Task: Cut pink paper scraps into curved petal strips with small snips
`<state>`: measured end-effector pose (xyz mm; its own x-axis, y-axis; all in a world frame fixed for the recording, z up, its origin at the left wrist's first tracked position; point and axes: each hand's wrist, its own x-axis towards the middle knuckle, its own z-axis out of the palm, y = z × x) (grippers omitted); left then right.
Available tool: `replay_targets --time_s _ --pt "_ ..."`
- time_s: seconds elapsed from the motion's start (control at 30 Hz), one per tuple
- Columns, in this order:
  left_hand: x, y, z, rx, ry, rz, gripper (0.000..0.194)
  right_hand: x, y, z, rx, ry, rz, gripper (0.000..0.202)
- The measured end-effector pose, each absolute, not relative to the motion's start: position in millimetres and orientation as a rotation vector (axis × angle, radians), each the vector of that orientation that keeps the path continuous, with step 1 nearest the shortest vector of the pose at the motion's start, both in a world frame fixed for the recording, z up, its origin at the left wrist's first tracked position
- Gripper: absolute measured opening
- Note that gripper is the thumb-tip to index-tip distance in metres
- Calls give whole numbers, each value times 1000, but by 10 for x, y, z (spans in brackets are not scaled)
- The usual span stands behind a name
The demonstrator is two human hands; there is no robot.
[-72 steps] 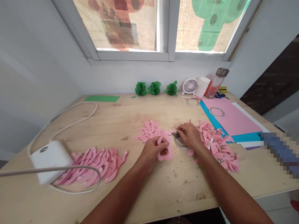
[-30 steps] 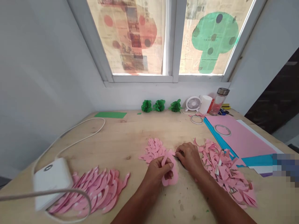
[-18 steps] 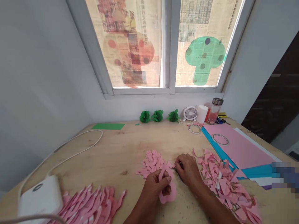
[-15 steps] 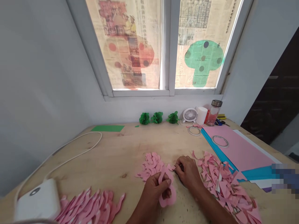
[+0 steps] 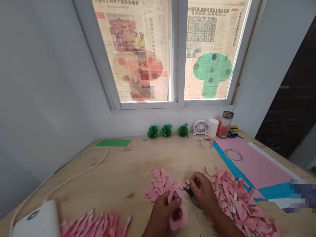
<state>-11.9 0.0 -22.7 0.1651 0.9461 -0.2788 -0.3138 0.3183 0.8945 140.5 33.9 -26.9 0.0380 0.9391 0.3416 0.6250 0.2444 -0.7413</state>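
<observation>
My left hand (image 5: 164, 210) is closed on a pink paper cutout (image 5: 181, 219) with a rounded, wavy outline, pinched between thumb and fingers. To its right my right hand (image 5: 203, 191) is closed around small dark scissors (image 5: 189, 190); their blades point left toward the cutout, and the handles are mostly hidden by the fingers. Under that hand a round, ring-like edge (image 5: 196, 202) partly shows. Just beyond my left hand is a pile of pink petal-like paper pieces (image 5: 160, 182). Pink paper scraps (image 5: 239, 204) are heaped right of my right hand.
Curved pink strips (image 5: 98, 225) and a white device (image 5: 37, 220) with a cable lie at the left front. Pink sheets (image 5: 256, 164) over blue ones carry a tape roll (image 5: 233, 155). Along the back stand green paper shapes (image 5: 166, 130), a small fan (image 5: 200, 127) and a glass bottle (image 5: 225, 125).
The view has tipped up slightly, so things sit lower in the picture. My right hand has turned a little, and more of the scissor blades shows. The left still holds the cutout.
</observation>
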Motion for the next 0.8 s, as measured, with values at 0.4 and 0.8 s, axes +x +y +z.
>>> replay_targets --time_s 0.4,0.8 --pt "-100 -53 -90 701 1025 1047 24 1493 360 -202 -1375 -1438 667 15" --pt "-140 -65 -18 711 999 1023 20 1456 252 -26 -1194 -1136 1043 18"
